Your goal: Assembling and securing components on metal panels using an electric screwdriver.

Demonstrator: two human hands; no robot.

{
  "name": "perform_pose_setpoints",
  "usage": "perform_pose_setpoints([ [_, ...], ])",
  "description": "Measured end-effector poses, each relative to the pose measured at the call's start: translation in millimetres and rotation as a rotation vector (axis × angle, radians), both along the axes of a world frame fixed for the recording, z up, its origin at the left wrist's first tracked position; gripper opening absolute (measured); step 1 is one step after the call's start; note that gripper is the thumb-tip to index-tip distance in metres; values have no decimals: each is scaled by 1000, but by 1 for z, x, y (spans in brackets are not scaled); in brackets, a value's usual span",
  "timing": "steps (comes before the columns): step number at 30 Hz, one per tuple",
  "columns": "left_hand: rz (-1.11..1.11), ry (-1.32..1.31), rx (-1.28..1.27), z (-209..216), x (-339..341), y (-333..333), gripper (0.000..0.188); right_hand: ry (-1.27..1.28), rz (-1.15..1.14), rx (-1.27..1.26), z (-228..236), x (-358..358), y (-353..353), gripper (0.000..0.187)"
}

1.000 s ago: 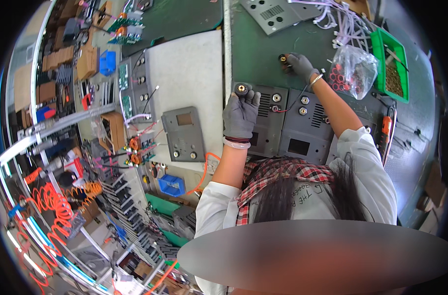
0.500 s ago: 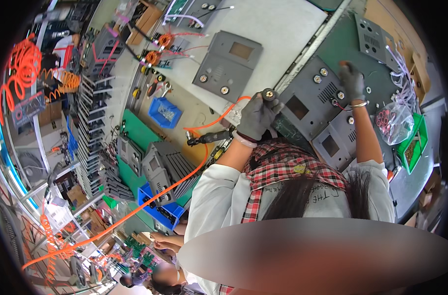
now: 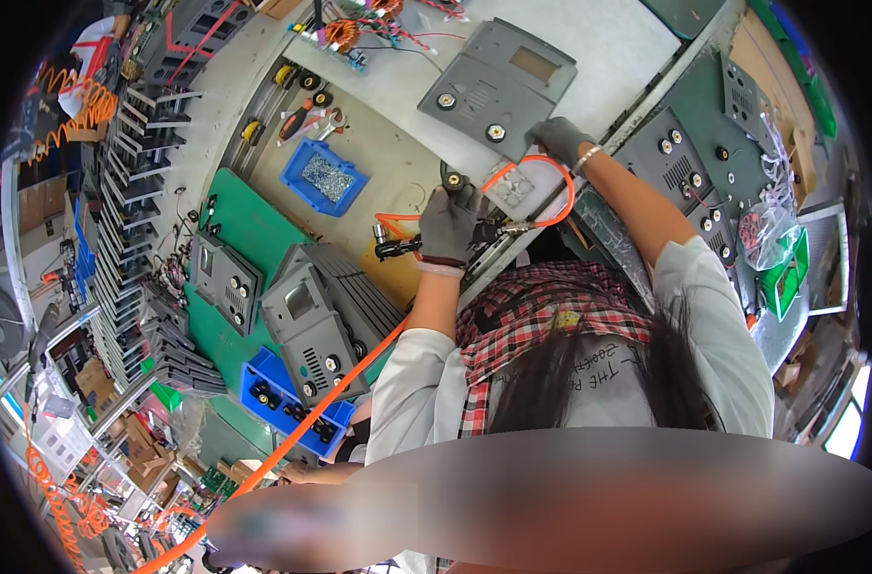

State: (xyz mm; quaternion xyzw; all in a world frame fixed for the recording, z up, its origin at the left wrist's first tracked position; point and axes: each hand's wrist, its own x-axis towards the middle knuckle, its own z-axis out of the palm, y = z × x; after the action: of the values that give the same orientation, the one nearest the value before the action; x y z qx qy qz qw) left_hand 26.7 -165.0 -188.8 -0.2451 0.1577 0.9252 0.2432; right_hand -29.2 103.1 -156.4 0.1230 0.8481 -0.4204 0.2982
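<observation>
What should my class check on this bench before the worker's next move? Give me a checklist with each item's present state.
1. Black round connector held: ok, it is at the fingertips of the left hand.
2. Right hand has a firm grip on the grey panel: cannot tell; it is at the panel's corner, fingertips unclear.
3. Orange hose clear of the space between the hands: not ok, it loops there.
4. Black tool clear of the left hand: not ok, the hand partly covers it in this view.
5. Small silver parts contained: ok, the blue tray sits upright with them inside.
</observation>
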Motion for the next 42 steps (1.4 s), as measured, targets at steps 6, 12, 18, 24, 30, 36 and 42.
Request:
perform_pose_setpoints([
  [6, -104, -95, -8, 16, -13, 47, 20, -193, -467, -320, 66, 42, -22, 30],
  [12, -319, 1093, -1333, 65, -6, 66, 24, 11, -615, -375, 102, 83, -52, 30],
  [18, -498, 1238, -1214, 106, 1, 78, 28, -51, -735, -380, 118, 100, -47, 34],
  [24, -411, 1299, -1282, 99, 6, 90, 16, -20, -719, -345, 132, 112, -37, 35],
  [30, -480, 1266, -1245, 87, 9, 93, 28, -17, -783, -430, 140, 119, -30, 34],
  [36, -402, 1406, -1278, 100, 9, 101, 22, 3, -811, -480, 144, 126, -24, 32],
  [42, -508, 1416, -1394, 109, 11, 107, 23, 45, -856, -529, 147, 128, -19, 28],
])
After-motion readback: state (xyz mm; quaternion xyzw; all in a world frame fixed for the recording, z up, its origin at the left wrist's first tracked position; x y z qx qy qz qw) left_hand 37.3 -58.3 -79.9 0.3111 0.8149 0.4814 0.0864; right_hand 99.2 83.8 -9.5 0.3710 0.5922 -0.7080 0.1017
